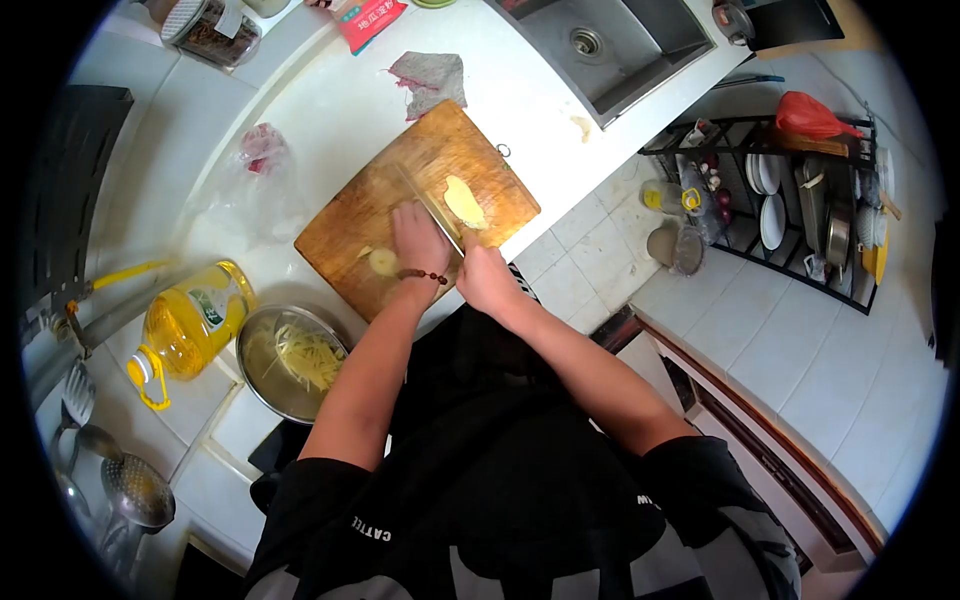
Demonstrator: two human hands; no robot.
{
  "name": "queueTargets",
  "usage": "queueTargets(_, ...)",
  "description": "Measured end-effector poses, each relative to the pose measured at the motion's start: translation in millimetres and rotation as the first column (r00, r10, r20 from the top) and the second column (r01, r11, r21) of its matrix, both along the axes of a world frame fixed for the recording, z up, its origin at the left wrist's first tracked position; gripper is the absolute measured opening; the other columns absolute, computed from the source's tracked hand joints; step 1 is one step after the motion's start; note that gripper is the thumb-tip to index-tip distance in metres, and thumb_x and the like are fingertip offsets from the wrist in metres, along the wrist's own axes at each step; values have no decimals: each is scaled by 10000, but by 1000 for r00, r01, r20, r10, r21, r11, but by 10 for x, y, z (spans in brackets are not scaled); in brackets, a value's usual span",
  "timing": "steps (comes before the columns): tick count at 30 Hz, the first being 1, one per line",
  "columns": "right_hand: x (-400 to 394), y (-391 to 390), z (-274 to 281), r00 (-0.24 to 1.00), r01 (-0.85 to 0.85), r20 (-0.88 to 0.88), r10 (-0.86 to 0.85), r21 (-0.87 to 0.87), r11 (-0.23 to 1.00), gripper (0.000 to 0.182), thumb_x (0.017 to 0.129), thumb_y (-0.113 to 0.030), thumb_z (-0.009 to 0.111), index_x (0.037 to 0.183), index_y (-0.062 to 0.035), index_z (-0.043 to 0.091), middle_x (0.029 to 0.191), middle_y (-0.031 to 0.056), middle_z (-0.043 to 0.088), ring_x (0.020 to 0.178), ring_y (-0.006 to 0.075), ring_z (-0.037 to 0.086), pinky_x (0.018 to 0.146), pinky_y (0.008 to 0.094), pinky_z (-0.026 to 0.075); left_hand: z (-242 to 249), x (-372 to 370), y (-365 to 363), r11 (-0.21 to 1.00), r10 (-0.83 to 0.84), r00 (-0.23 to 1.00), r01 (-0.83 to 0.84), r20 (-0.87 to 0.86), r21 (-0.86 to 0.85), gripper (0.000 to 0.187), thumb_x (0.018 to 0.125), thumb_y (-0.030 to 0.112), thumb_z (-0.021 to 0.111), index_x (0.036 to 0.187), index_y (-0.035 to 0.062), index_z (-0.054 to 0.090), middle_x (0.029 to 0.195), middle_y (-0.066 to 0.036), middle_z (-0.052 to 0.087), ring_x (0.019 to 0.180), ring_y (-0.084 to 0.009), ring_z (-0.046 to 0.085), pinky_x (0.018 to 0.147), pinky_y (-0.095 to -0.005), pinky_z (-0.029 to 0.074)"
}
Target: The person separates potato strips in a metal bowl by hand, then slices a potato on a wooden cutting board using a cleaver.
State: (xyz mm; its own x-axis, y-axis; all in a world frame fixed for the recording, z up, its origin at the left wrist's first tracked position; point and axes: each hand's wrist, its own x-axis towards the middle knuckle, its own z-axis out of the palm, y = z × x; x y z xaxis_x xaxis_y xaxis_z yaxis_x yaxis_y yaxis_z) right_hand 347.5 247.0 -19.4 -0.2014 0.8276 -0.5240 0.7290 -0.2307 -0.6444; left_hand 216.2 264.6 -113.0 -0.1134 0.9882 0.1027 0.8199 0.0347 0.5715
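Note:
My right hand point(487, 277) is closed round the handle of a kitchen knife point(428, 207), its blade slanting up and left across a wooden cutting board point(350, 220). Close along the blade's left side, my left hand point(420, 238) presses down on the board with its fingers together and bent; whatever lies under them is hidden. Pale yellow slices, apparently potato point(463, 203), lie to the right of the blade. A rounded cut piece point(383, 262) rests on the board left of my left wrist, which wears a beaded bracelet point(424, 275).
A metal bowl point(243, 365) of pale yellow shreds and an oil bottle point(197, 318) stand left of the board. Beyond it lie a grey cloth point(432, 80), a plastic bag point(262, 180) and a red packet point(366, 22). A sink point(640, 45) and dish rack point(750, 235) are rightward.

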Motion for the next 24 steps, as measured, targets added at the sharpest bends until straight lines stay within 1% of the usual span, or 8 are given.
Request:
queueTargets(1, -14, 60, -57, 999, 13, -32, -12, 58, 998, 354, 867, 28, 594, 1185, 167, 523, 860, 408, 665, 873, 573, 678, 804, 606, 558, -21, -1, 32, 1000, -9, 1000, 10, -13, 7, 166, 861, 68, 633, 982, -19, 558, 1036, -233, 540, 989, -440, 509, 882, -532, 438)
queueTargets(5, -16, 8, -34, 996, 69, -52, -67, 37, 997, 336, 865, 18, 601, 1165, 157, 536, 841, 411, 660, 873, 582, 673, 807, 618, 551, 17, -12, 48, 999, -24, 1000, 23, 21, 35, 164, 900, 48, 600, 1041, -30, 564, 1062, -232, 528, 976, -444, 502, 879, -508, 435)
queueTargets(11, 70, -151, -32, 998, 7, 64, 0, -112, 994, 289, 873, 16, 585, 1131, 136, 535, 884, 419, 663, 895, 577, 675, 822, 624, 547, 86, 20, 2, 1000, -9, 998, 7, 70, 29, 140, 885, 5, 574, 1018, -30, 545, 1053, -237, 517, 979, -443, 496, 868, -515, 426)
queueTargets(13, 32, -7, -252, 997, 60, -48, -55, 114, 992, 297, 879, 17, 575, 1149, 133, 535, 886, 416, 665, 897, 576, 675, 825, 623, 548, 45, 26, 31, 996, -29, 999, 27, 24, 82, 118, 871, -22, 552, 984, -24, 522, 1033, -236, 502, 977, -445, 492, 863, -522, 421)
queueTargets(17, -3, 104, -326, 999, 46, 24, -46, -5, 999, 304, 893, 13, 579, 1167, 135, 534, 894, 418, 665, 932, 575, 673, 832, 617, 551, -23, 26, 33, 996, -24, 1000, 22, 19, 83, 107, 860, -35, 538, 958, -16, 501, 1020, -235, 491, 973, -445, 489, 854, -529, 418)
queueTargets(21, 17, -82, -71, 995, 96, -39, -92, 106, 990, 305, 892, 5, 579, 1164, 133, 528, 871, 416, 665, 903, 574, 678, 822, 619, 556, -2, -26, 36, 997, -34, 999, 31, 36, 67, 127, 864, 5, 569, 984, -18, 535, 1017, -233, 515, 973, -443, 503, 865, -527, 432)
queueTargets(23, 27, -140, 90, 998, 28, 62, -26, -25, 999, 332, 891, 8, 576, 1196, 125, 516, 839, 413, 663, 853, 572, 682, 797, 619, 563, 72, 1, 37, 998, -24, 997, 20, 69, 57, 133, 862, 37, 597, 974, -16, 549, 1008, -229, 537, 973, -438, 517, 871, -523, 443)
queueTargets(24, 10, -160, 138, 998, 40, 57, -39, -16, 999, 345, 895, 11, 571, 1212, 128, 504, 814, 409, 662, 819, 569, 683, 771, 618, 568, 101, 1, 31, 999, -17, 998, 15, 64, 31, 132, 867, 45, 605, 975, -14, 554, 1010, -225, 539, 976, -435, 519, 870, -520, 444)
